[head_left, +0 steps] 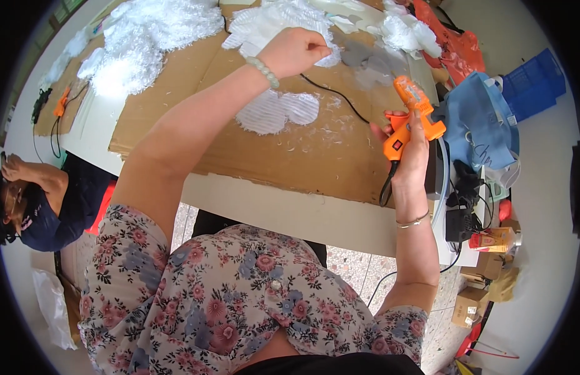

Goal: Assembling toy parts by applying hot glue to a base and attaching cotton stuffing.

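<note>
My right hand is wrapped round an orange hot glue gun, its nozzle end raised and pointing up and away from me. A long translucent glue stick curves down from the gun's back beside my wrist. My left hand is raised over the board with thumb and fingers pinched together; what they hold, if anything, is too small to tell. Behind that hand lies a pile of white striped fabric pieces. Closer to me, below it, white fabric pieces rest on the brown cardboard.
Fluffy white material is heaped at the far left. A black cable crosses the cardboard. At the right are a red plastic bag, a light blue bag and a blue basket. Another person sits at the left.
</note>
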The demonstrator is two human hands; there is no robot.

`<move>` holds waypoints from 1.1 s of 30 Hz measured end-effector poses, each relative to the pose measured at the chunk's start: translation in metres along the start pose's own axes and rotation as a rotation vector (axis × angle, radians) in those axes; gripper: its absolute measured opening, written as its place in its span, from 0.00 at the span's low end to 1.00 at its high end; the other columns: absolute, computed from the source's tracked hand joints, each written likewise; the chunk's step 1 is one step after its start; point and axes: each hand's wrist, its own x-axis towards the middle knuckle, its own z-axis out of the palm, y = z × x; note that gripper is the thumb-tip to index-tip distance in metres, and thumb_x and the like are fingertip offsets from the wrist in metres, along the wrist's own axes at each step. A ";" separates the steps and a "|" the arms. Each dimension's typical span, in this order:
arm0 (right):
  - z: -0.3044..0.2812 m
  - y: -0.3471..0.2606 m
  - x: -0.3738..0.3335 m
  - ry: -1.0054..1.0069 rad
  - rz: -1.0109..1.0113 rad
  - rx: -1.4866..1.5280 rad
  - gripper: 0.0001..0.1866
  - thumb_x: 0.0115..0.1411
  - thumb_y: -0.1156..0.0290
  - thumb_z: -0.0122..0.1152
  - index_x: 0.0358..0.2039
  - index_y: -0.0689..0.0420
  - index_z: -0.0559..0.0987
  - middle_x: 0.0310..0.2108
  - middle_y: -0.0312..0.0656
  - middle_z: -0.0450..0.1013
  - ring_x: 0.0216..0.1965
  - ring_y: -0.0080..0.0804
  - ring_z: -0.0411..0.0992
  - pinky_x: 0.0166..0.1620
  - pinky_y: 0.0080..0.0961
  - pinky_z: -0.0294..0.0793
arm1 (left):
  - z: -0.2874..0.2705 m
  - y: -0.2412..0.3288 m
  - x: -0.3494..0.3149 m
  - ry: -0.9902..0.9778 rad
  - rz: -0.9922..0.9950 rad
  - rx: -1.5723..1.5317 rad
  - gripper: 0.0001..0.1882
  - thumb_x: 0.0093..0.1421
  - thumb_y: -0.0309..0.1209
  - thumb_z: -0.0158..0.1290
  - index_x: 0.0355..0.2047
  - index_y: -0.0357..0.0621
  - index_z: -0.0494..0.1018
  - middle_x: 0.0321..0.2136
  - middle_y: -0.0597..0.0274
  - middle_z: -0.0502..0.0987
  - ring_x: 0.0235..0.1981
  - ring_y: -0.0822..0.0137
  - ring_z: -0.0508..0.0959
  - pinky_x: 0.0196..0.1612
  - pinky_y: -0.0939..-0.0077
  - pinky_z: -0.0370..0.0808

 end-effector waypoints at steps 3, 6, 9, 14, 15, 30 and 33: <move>-0.012 0.008 0.000 0.022 0.035 0.010 0.19 0.64 0.58 0.42 0.36 0.64 0.71 0.31 0.44 0.70 0.25 0.24 0.66 0.39 0.36 0.77 | 0.021 0.001 0.016 -0.168 0.017 0.188 0.10 0.52 0.36 0.51 0.28 0.45 0.77 0.25 0.56 0.77 0.29 0.57 0.76 0.34 0.66 0.72; -0.012 0.009 -0.005 0.048 0.038 -0.025 0.20 0.63 0.56 0.43 0.34 0.63 0.71 0.30 0.43 0.70 0.25 0.24 0.66 0.38 0.33 0.77 | 0.044 0.001 0.029 -0.213 0.000 0.271 0.10 0.52 0.35 0.50 0.30 0.45 0.77 0.26 0.56 0.77 0.30 0.56 0.76 0.36 0.66 0.72; -0.007 0.009 -0.006 0.043 0.079 -0.028 0.20 0.63 0.56 0.45 0.34 0.63 0.72 0.30 0.43 0.71 0.24 0.23 0.66 0.36 0.31 0.77 | 0.056 -0.008 0.038 -0.236 0.018 0.356 0.11 0.51 0.37 0.53 0.31 0.46 0.77 0.26 0.55 0.77 0.30 0.56 0.76 0.36 0.66 0.72; -0.010 0.006 -0.004 0.023 0.117 0.004 0.18 0.62 0.57 0.48 0.33 0.63 0.72 0.31 0.43 0.72 0.21 0.21 0.66 0.33 0.29 0.77 | 0.081 -0.021 0.054 -0.219 0.170 0.610 0.13 0.48 0.43 0.56 0.28 0.48 0.78 0.27 0.60 0.78 0.32 0.58 0.77 0.38 0.65 0.72; -0.012 0.005 -0.003 0.016 0.132 -0.011 0.18 0.62 0.57 0.48 0.33 0.63 0.72 0.31 0.43 0.72 0.21 0.21 0.66 0.33 0.29 0.77 | 0.082 -0.017 0.057 -0.298 0.092 0.582 0.14 0.46 0.44 0.57 0.27 0.48 0.78 0.28 0.60 0.78 0.33 0.58 0.77 0.39 0.66 0.72; -0.022 0.003 0.006 0.085 0.078 0.049 0.18 0.62 0.57 0.48 0.32 0.62 0.72 0.30 0.43 0.72 0.21 0.21 0.66 0.33 0.27 0.76 | 0.086 0.005 0.063 -0.432 -0.192 0.511 0.30 0.40 0.48 0.62 0.41 0.46 0.72 0.41 0.56 0.74 0.43 0.57 0.73 0.46 0.67 0.69; -0.024 0.006 0.008 0.084 0.076 0.024 0.18 0.62 0.57 0.48 0.33 0.62 0.72 0.30 0.43 0.72 0.21 0.21 0.66 0.32 0.27 0.76 | 0.084 -0.004 0.064 -0.422 -0.205 0.454 0.27 0.41 0.45 0.63 0.39 0.42 0.73 0.40 0.51 0.74 0.42 0.56 0.73 0.46 0.68 0.69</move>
